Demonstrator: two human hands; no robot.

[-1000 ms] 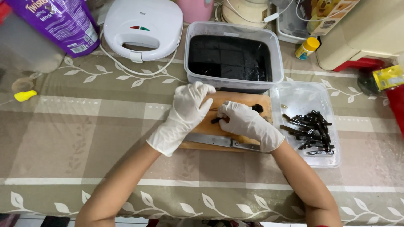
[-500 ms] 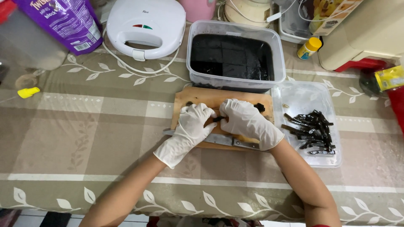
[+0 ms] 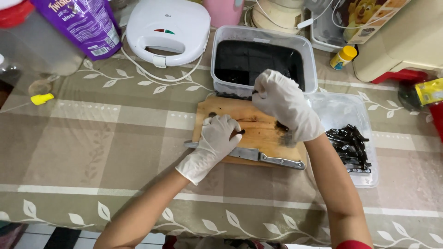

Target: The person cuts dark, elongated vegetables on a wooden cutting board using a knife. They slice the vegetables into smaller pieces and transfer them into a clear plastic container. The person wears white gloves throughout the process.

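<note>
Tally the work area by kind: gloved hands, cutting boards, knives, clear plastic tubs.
Gloved hands: 2, left hand on the board, right hand at the tub's edge
Wooden cutting board: 1
Knife: 1, lying on the board's near edge
Clear plastic tubs: 2, dark-filled tub and tub of dark strips
Total: 6

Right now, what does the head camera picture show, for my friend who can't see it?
Two white-gloved hands work over a wooden cutting board: the left hand rests by a knife, and the right hand reaches toward a tub of dark liquid. A clear tray of black strips sits beside.
</note>
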